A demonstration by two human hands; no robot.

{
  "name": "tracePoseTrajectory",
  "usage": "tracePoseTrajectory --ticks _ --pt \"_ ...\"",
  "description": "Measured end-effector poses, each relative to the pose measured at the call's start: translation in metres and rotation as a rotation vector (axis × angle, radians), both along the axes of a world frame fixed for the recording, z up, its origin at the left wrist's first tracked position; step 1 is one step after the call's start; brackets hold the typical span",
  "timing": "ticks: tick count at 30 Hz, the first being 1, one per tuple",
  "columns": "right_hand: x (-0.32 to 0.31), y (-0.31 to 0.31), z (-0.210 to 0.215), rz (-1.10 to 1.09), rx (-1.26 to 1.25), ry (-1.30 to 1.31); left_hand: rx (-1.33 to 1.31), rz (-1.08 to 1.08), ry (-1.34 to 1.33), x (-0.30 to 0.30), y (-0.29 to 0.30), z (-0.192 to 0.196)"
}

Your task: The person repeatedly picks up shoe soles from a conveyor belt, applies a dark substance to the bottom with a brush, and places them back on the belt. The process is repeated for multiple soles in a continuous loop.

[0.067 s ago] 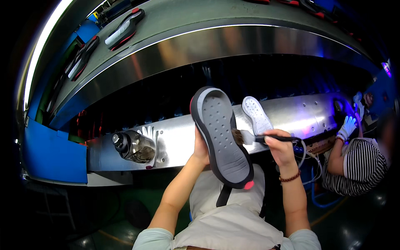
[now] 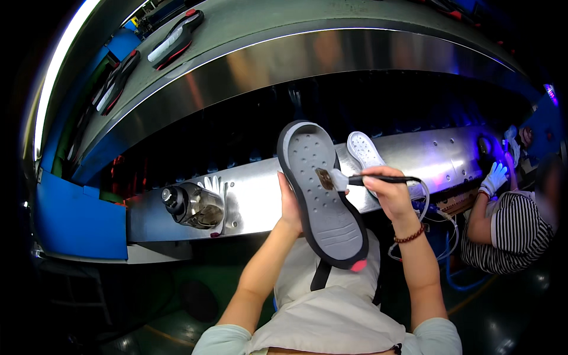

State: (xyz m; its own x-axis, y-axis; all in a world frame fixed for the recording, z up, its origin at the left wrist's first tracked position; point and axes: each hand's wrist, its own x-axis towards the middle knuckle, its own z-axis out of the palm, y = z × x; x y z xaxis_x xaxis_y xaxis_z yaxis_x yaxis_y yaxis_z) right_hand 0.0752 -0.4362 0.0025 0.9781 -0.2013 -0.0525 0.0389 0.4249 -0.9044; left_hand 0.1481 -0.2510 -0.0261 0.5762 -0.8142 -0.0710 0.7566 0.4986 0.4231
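Tilted in front of me is a shoe sole [image 2: 334, 222], grey inside with small dimples, a black rim and a pink-red tip at its lower end. My left hand [image 2: 289, 204] is closed round its left edge, with the fingers partly hidden behind it. In my right hand [image 2: 387, 192] is a brush [image 2: 355, 180] with a dark handle and brown bristles, a thin hose running from the handle. The bristles lie over the sole's dimpled inner face, seemingly touching it. Just beyond, a white sole-shaped piece [image 2: 365, 149] rests on the metal shelf [image 2: 254, 204].
A dark-lidded clear bottle [image 2: 198, 206] stands on the shelf at left, beside a white glove [image 2: 214, 185]. Beyond the shelf, a green conveyor belt [image 2: 248, 32] carries several soles [image 2: 176, 39]. At right sits a co-worker in a striped top [image 2: 509, 231], wearing a pale glove [image 2: 494, 179].
The brush has moved left, from the sole's right edge onto its inner face. The sole has shifted slightly right in view.
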Motion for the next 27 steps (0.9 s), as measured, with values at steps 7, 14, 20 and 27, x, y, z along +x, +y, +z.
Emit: tracePoseTrajectory --ticks 7,14,20,27 --pt "0.053 0.008 0.01 0.008 -0.139 0.007 0.005 0.054 0.023 -0.013 -0.007 -0.004" --pt "0.054 0.034 0.027 -0.048 -0.674 -0.12 0.266 0.192 0.212 -0.01 -0.015 -0.016" --pt "-0.006 0.041 0.018 0.214 -1.071 -0.349 0.189 0.359 0.083 0.018 0.01 -0.008" --pt "0.017 0.02 0.065 0.134 -0.553 -0.144 0.087 0.232 0.006 -0.01 0.002 0.015"
